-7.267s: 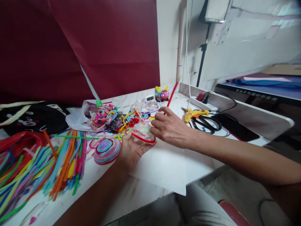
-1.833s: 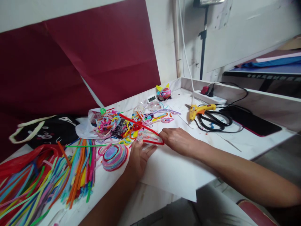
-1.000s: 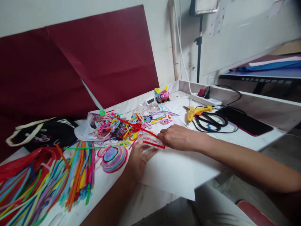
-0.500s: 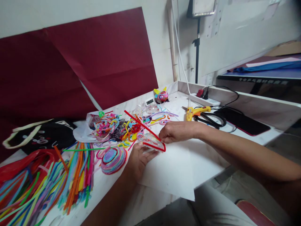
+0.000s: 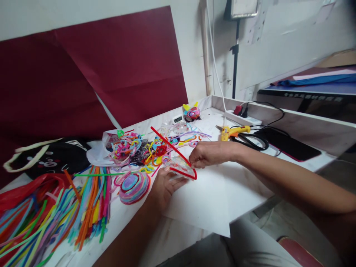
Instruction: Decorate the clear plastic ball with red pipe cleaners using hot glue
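Note:
A clear plastic piece (image 5: 180, 163), curved like part of a shell, is held in my left hand (image 5: 164, 187), thumb on top and fingers beneath. Along its near edge runs a red pipe cleaner (image 5: 171, 147); it bends sharply at the right corner, and its free end slants up to the left. My right hand (image 5: 206, 154) is closed in a pinch on the pipe cleaner near that bend. Both hands are over a white paper sheet (image 5: 205, 207). A coiled multicoloured pipe-cleaner disc (image 5: 135, 188) lies left of my left hand.
Bundles of pipe cleaners (image 5: 93, 207) cover the left side, with a black bag (image 5: 52, 159) behind. Tangled scraps (image 5: 126, 148) lie farther back. A small timer (image 5: 177, 119) stands near a decorated ball (image 5: 192, 113). To the right are a yellow glue gun (image 5: 235, 131), scissors and a phone (image 5: 292, 144).
Both hands keep nearly the same hold. The red pipe cleaner's free end is slightly farther right in the picture, and the whole view has shifted a little.

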`<state>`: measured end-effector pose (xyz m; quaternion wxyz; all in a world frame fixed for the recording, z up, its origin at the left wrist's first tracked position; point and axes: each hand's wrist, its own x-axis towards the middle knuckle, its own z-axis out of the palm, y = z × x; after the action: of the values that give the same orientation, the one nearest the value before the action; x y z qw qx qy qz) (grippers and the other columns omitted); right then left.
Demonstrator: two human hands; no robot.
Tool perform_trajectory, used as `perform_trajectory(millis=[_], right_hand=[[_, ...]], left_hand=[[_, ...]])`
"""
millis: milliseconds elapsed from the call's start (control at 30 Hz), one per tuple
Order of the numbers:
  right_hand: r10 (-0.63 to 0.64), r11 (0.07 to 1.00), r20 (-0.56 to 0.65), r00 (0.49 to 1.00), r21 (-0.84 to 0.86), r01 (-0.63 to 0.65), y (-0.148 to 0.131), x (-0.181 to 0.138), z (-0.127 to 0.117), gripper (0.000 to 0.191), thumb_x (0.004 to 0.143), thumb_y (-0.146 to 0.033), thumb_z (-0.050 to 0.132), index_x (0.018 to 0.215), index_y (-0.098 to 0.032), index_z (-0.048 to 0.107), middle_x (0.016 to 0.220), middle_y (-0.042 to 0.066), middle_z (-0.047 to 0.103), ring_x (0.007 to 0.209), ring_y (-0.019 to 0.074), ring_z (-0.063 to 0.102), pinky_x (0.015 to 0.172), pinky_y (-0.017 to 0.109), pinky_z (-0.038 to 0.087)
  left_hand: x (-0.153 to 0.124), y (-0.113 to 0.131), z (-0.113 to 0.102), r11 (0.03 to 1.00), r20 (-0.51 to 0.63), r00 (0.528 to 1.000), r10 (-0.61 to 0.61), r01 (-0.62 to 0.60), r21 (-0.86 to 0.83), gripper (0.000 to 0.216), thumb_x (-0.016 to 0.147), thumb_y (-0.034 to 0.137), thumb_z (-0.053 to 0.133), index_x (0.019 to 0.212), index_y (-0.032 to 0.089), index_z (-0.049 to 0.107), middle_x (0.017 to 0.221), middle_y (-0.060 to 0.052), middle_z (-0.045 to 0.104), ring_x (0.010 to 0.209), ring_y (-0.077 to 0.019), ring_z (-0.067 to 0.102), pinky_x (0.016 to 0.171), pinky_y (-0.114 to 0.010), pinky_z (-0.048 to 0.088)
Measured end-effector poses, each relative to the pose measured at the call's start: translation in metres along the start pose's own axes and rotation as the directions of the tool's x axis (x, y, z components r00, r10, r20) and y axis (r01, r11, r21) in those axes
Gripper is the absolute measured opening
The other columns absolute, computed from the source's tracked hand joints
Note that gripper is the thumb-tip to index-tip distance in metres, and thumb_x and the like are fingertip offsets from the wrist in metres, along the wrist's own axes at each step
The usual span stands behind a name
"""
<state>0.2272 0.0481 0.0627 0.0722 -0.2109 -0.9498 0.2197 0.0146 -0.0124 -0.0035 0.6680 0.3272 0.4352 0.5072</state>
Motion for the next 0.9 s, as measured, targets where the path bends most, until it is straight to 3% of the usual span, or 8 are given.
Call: perform_trajectory(millis=[233, 567, 900], right_hand=[[-0.009, 0.999, -0.075, 0.997, 0.037, 0.012, 0.003, -0.001, 0.001, 0.009, 0.078, -0.007, 0.058, 0.072, -0.012, 0.062, 0.06, -0.004, 0.057, 0.056, 0.0074, 0.048, 0.055, 0.019, 0.034], [-0.027, 0.977, -0.185, 0.982, 0.205, 0.065, 0.006, -0.002, 0.008, 0.006, 0.078, -0.008, 0.061, 0.08, -0.013, 0.059, 0.063, -0.004, 0.056, 0.057, 0.0084, 0.053, 0.054, 0.018, 0.038], [-0.051, 0.984, -0.251, 0.967, 0.152, 0.091, 0.003, -0.007, 0.014, 0.01, 0.079, -0.006, 0.059, 0.086, -0.013, 0.06, 0.066, -0.003, 0.058, 0.059, 0.0083, 0.052, 0.058, 0.018, 0.036]], left_hand=[[-0.001, -0.003, -0.001, 1.0, 0.076, 0.997, 0.006, -0.005, -0.011, 0.042, 0.083, 0.038, 0.056, 0.115, 0.01, 0.057, 0.103, -0.018, 0.072, 0.093, -0.0337, 0.07, 0.095, -0.056, 0.049], [-0.001, -0.002, -0.001, 1.0, 0.088, 0.996, -0.012, 0.012, -0.01, 0.046, 0.084, 0.038, 0.053, 0.12, 0.01, 0.055, 0.106, -0.019, 0.072, 0.094, -0.033, 0.07, 0.096, -0.055, 0.048], [-0.001, -0.001, -0.001, 1.0, 0.081, 0.997, -0.013, 0.013, 0.001, 0.047, 0.083, 0.039, 0.055, 0.122, 0.012, 0.056, 0.108, -0.017, 0.072, 0.094, -0.0323, 0.07, 0.096, -0.054, 0.048]])
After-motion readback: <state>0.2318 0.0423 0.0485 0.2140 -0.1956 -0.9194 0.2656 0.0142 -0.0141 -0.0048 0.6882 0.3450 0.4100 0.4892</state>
